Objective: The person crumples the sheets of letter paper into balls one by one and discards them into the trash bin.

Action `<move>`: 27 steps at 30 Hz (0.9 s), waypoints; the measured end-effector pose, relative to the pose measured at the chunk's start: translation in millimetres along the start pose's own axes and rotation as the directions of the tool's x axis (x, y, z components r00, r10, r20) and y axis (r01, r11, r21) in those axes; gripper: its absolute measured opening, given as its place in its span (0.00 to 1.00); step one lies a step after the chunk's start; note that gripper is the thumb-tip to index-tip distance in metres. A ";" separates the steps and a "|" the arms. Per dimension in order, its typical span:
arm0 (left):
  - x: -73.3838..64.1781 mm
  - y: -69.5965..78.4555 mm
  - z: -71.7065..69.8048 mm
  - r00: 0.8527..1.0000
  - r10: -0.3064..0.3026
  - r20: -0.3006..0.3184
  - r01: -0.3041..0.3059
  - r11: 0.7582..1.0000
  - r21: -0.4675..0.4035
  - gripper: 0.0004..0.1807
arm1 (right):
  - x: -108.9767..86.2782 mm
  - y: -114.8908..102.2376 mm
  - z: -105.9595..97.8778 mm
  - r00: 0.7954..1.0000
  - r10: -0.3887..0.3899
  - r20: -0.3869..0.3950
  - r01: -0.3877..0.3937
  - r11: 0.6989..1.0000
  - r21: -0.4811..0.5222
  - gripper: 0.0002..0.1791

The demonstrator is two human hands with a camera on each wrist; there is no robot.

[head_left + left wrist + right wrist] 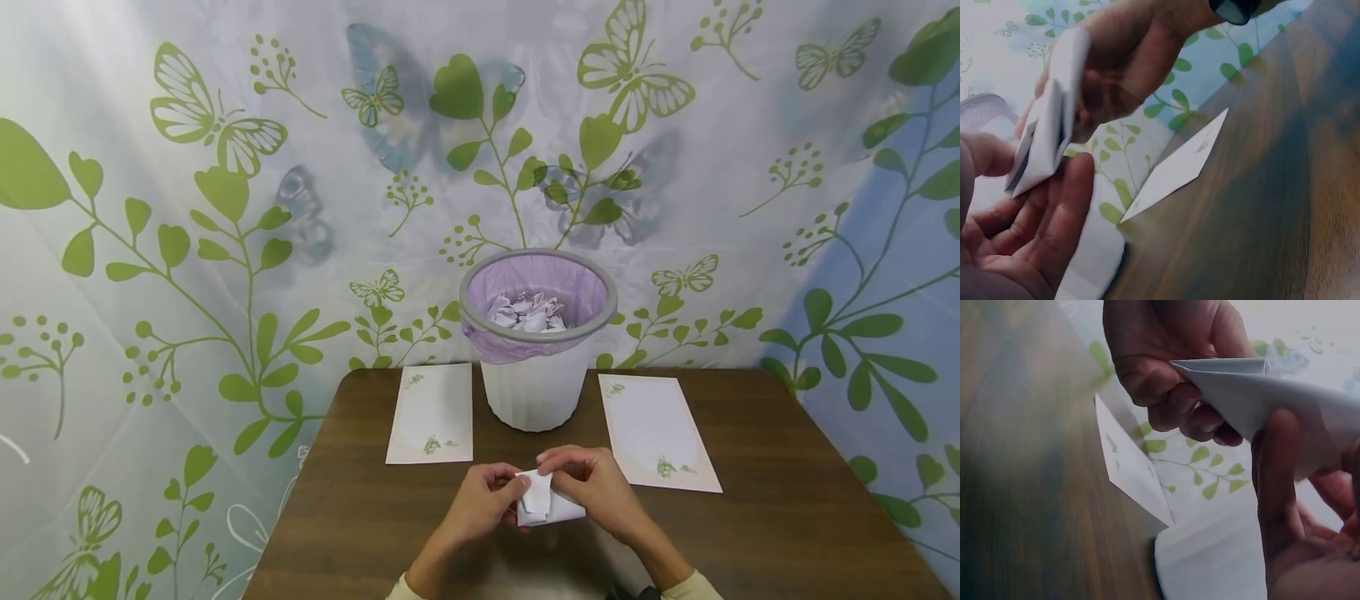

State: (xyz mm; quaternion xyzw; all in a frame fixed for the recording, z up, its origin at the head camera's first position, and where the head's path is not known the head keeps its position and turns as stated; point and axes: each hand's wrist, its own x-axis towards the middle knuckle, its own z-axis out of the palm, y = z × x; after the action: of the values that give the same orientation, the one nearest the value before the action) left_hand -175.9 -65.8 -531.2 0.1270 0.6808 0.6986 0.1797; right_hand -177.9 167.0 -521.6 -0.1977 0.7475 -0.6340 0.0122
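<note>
White folded paper (537, 498) is at lower centre, between left hand (478, 502) and right hand (602, 493), both sets of fingers pinching it, its long axis probably left to right; beyond, mid-frame, stands a lined wastebasket (534, 390).

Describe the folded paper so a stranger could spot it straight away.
Start at the white bin on the brown table. Nearer the camera, a left hand and right hand hold the folded paper. Unlike the flat, printed sheets beside the bin, it's small, layered and shows plain white.
</note>
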 end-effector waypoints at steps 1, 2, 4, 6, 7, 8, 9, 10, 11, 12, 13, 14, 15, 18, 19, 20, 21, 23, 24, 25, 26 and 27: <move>0.0 -0.1 -0.1 1.000 0.000 -0.007 -0.001 1.000 -0.018 0.15 | -0.8 0.8 -1.6 0.999 -0.016 0.039 0.014 0.998 0.063 0.11; -0.2 0.0 -0.6 1.000 -0.004 -0.014 0.003 0.999 -0.048 0.15 | -1.6 1.4 -3.3 0.996 -0.034 0.085 0.021 0.989 0.146 0.13; -0.5 0.7 -2.4 1.000 -0.018 -0.025 0.016 0.994 -0.109 0.15 | -2.9 1.9 -7.1 0.979 -0.093 0.183 0.027 0.942 0.336 0.21; -1.1 2.4 -4.6 0.999 -0.030 -0.022 0.025 0.982 -0.185 0.15 | -3.6 2.4 -10.8 0.943 -0.185 0.276 0.020 0.860 0.510 0.29; -1.3 3.0 -5.7 0.999 -0.035 -0.015 0.031 0.975 -0.221 0.15 | -3.5 2.8 -12.1 0.921 -0.235 0.311 0.013 0.816 0.577 0.32; -1.4 3.6 -6.7 0.999 -0.037 -0.006 0.034 0.968 -0.249 0.14 | -3.0 3.0 -12.9 0.901 -0.278 0.332 0.009 0.779 0.627 0.34; -1.5 4.2 -7.6 0.999 -0.035 0.007 0.035 0.962 -0.272 0.13 | -2.6 3.3 -13.6 0.882 -0.321 0.344 0.012 0.746 0.666 0.35; -1.5 4.8 -8.2 0.999 -0.029 0.019 0.033 0.956 -0.293 0.12 | -2.2 3.6 -13.9 0.866 -0.355 0.354 0.010 0.718 0.696 0.36; -1.4 5.1 -8.6 0.999 -0.020 0.032 0.029 0.951 -0.309 0.10 | -1.8 3.7 -14.0 0.852 -0.381 0.358 0.011 0.698 0.716 0.35; -1.4 5.1 -9.0 0.999 -0.015 0.040 0.027 0.947 -0.320 0.09 | -1.4 4.1 -13.8 0.846 -0.397 0.357 0.016 0.688 0.726 0.35; -1.6 5.2 -9.1 0.999 -0.009 0.047 0.024 0.943 -0.331 0.08 | -1.4 4.3 -13.7 0.846 -0.398 0.354 0.019 0.687 0.726 0.34; -1.8 5.4 -8.9 0.999 -0.003 0.051 0.020 0.940 -0.341 0.07 | -1.6 4.4 -13.2 0.853 -0.389 0.348 0.021 0.692 0.722 0.33; -1.9 5.4 -8.6 0.999 0.000 0.050 0.017 0.938 -0.345 0.06 | -1.8 4.6 -12.7 0.863 -0.372 0.340 0.026 0.707 0.707 0.33; -1.8 5.7 -7.4 1.000 0.005 0.022 0.002 0.942 -0.334 0.08 | -2.1 4.1 -9.1 0.924 -0.259 0.280 0.046 0.804 0.593 0.31; -1.5 5.8 -6.8 1.000 0.006 0.007 -0.004 0.947 -0.322 0.09 | -2.0 3.7 -7.5 0.944 -0.215 0.251 0.047 0.839 0.542 0.30; -1.2 6.1 -6.1 1.000 0.011 -0.009 -0.013 0.953 -0.303 0.11 | -1.5 3.1 -5.1 0.960 -0.172 0.219 0.045 0.872 0.488 0.29; -0.8 6.4 -5.2 1.000 0.017 -0.025 -0.023 0.960 -0.278 0.14 | -1.0 2.5 -2.6 0.972 -0.137 0.189 0.043 0.901 0.431 0.28; -0.1 7.2 -3.7 0.998 0.029 -0.057 -0.041 0.974 -0.223 0.17 | -0.1 0.9 2.2 0.988 -0.076 0.133 0.029 0.944 0.328 0.26; 0.2 7.6 -2.8 0.996 0.039 -0.077 -0.053 0.980 -0.193 0.18 | 0.3 0.0 4.6 0.993 -0.055 0.108 0.023 0.960 0.278 0.25; 0.5 8.0 -2.0 0.994 0.050 -0.101 -0.065 0.985 -0.161 0.18 | 0.7 -0.8 6.8 0.995 -0.043 0.087 0.021 0.972 0.234 0.24; 0.6 8.3 -1.3 0.990 0.062 -0.125 -0.079 0.988 -0.132 0.18 | 1.1 -1.6 8.9 0.997 -0.027 0.067 0.014 0.981 0.191 0.23; 0.9 8.6 -0.7 0.986 0.077 -0.146 -0.092 0.990 -0.104 0.17 | 1.4 -2.4 10.5 0.999 -0.018 0.048 0.011 0.988 0.156 0.21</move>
State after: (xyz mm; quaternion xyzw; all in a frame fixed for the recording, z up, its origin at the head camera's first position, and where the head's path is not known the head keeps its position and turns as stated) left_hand -177.6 -66.1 -522.7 0.0957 0.6462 0.7494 0.1077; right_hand -175.7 156.4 -521.1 -0.2172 0.6939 -0.6853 0.0414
